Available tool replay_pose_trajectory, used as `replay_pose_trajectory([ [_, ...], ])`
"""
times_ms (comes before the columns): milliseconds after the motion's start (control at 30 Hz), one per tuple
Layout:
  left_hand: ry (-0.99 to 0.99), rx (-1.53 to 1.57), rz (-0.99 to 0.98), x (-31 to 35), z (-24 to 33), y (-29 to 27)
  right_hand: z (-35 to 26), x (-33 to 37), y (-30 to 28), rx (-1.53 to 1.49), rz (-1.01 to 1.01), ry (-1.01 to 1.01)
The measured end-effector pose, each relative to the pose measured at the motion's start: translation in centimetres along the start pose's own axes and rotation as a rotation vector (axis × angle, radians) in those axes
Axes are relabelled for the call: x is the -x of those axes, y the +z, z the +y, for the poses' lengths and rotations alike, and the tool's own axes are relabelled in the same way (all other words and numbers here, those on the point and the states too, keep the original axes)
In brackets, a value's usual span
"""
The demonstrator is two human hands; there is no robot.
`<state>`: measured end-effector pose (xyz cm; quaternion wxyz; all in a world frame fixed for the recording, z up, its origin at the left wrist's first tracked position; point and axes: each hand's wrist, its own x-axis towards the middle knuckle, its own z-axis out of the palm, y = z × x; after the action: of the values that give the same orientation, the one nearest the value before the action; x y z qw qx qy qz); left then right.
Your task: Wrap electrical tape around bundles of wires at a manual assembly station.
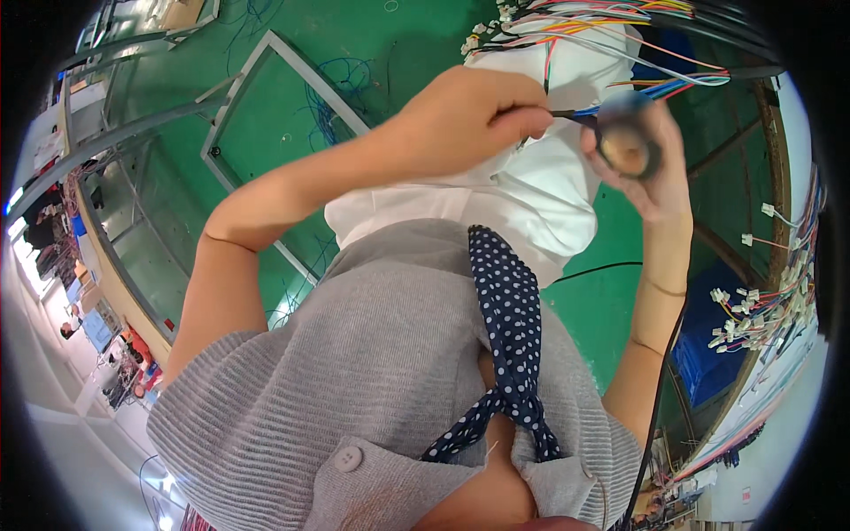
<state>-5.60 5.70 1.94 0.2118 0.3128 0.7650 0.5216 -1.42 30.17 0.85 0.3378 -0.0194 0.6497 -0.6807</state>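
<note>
My right hand (670, 168) is closed around a dark tape roll (627, 149) with a tan core, smeared by motion. My left hand (496, 106) is closed in a pinch on thin wires to the left of the roll. A short dark strip (567, 114) runs from its fingertips toward the roll; I cannot tell whether it is tape or cable. Blue wires (666, 89) pass behind the roll. Across white cloth (549, 195) over my lap lies a bundle of coloured wires (584, 25) with small white connectors (478, 35) at its left end.
On the right, several wires with white connectors (744, 319) hang from a bench edge, near a blue bin (708, 345). A grey metal frame (266, 62) stands on the green floor (407, 44) at the left, with loose blue wires (332, 97) beside it. A long table (124, 292) runs along the far left.
</note>
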Motion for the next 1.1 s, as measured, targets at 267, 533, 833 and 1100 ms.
replay_pose_trajectory([
  [267, -0.272, 0.266, -0.275, 0.1, 2.2, -0.5, 0.4, -2.0, 2.7, -0.261, 0.297, -0.431],
  [533, 0.079, -0.18, 0.004, -0.2, 0.1, -0.3, -1.2, 0.1, -1.8, -0.01, -0.028, -0.056],
  [833, -0.555, 0.753, -0.548, -1.8, 0.9, -1.2, 0.7, -1.7, -0.1, -0.164, 0.142, -0.432],
  [1100, -0.643, 0.898, -0.625, -5.4, 1.1, -0.6, 1.0, -1.7, -3.3, 0.167, 0.062, -0.423],
])
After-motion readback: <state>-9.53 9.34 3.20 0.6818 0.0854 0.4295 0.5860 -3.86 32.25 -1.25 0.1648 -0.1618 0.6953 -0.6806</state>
